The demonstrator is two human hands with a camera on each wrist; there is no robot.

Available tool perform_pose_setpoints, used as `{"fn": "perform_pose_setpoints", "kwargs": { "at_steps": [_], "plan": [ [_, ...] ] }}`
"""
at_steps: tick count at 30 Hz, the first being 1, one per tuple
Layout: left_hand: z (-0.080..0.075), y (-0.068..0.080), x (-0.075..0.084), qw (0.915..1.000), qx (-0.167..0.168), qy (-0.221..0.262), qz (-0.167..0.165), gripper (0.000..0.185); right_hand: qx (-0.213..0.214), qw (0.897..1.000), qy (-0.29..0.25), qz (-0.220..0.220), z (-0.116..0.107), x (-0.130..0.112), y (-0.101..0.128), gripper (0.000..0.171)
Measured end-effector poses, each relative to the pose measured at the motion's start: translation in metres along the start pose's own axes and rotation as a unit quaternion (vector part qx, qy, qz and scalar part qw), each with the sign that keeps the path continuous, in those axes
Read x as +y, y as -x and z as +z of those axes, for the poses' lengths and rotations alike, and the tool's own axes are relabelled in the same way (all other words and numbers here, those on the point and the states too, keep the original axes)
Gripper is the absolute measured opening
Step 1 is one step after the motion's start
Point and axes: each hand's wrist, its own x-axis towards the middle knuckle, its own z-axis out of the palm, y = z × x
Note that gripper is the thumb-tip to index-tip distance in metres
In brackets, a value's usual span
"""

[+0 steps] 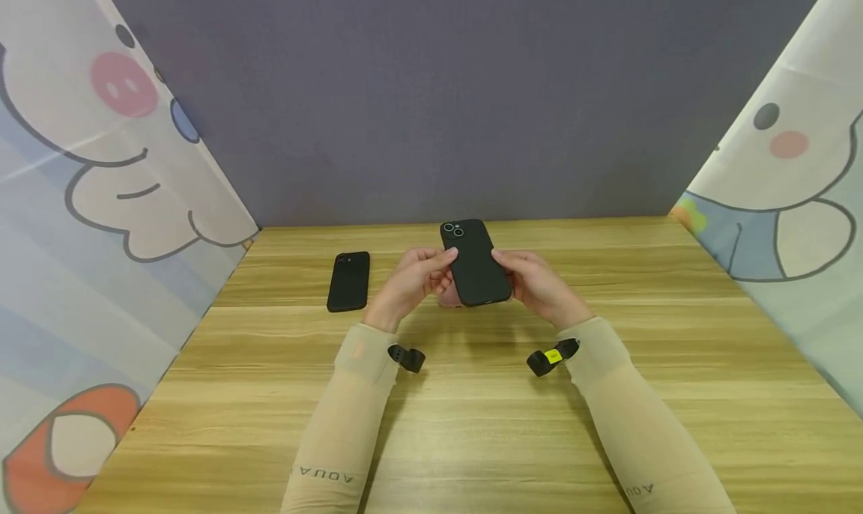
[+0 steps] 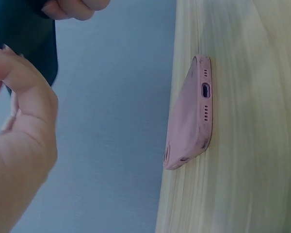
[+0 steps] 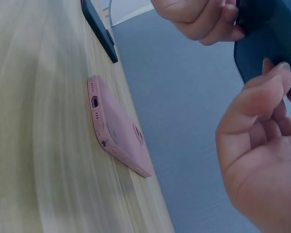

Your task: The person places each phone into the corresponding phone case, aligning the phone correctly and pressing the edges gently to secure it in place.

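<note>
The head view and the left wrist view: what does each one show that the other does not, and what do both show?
Only the head view shows a second black phone lying on the wooden table, the right hand whole, and both sleeves. Only the left wrist view shows clearly a pink phone case on the table, with its port opening. Both show the left hand and the black phone that the two hands hold.

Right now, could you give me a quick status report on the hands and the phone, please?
Left hand and right hand both grip the black phone above the table. Pink case lies beneath. Second black phone lies left, apart.
</note>
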Motion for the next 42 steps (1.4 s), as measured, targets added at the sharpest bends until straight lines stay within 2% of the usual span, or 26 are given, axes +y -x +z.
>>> {"fn": "perform_pose_setpoints", "kwargs": {
  "at_steps": [5,8,10,13,19,25,29,31,35,38,42],
  "plan": [
    [0.007,-0.004,-0.004,0.9976,0.06,-0.035,-0.009,0.022,0.037,0.999,0.03,0.011,-0.003,0.001,0.001,0.035],
    [0.012,-0.005,-0.006,0.9951,0.084,-0.049,-0.018,0.019,0.052,0.998,0.037,0.022,-0.005,0.002,0.001,0.035],
    [0.014,-0.005,-0.006,0.9937,0.092,-0.061,-0.019,0.018,0.057,0.997,0.035,0.027,-0.006,0.002,0.002,0.034],
    [0.018,-0.004,-0.004,0.9889,0.104,-0.106,-0.014,0.019,0.063,0.997,0.032,0.028,-0.007,0.002,0.002,0.031],
    [0.024,-0.001,-0.001,0.9714,0.126,-0.201,-0.016,0.025,0.068,0.996,0.044,0.034,-0.006,0.002,0.002,0.031],
    [0.031,-0.004,-0.003,0.9604,0.142,-0.239,-0.01,0.028,0.069,0.994,0.071,0.043,-0.01,0.003,0.0,0.032],
    [0.035,-0.008,-0.007,0.9569,0.145,-0.251,-0.015,0.029,0.071,0.993,0.084,0.045,-0.014,0.003,-0.002,0.032],
    [0.037,-0.01,-0.008,0.9566,0.144,-0.252,-0.022,0.029,0.073,0.992,0.09,0.049,-0.017,0.002,-0.002,0.032],
    [0.041,-0.012,-0.007,0.9641,0.126,-0.229,-0.043,0.024,0.074,0.989,0.11,0.065,-0.023,0.001,0.001,0.036],
    [0.042,-0.013,-0.006,0.9708,0.108,-0.206,-0.06,0.02,0.073,0.984,0.143,0.072,-0.026,-0.002,0.003,0.039],
    [0.044,-0.017,-0.008,0.9727,0.098,-0.198,-0.072,0.016,0.074,0.976,0.191,0.075,-0.028,-0.005,0.004,0.041]
  ]
}}
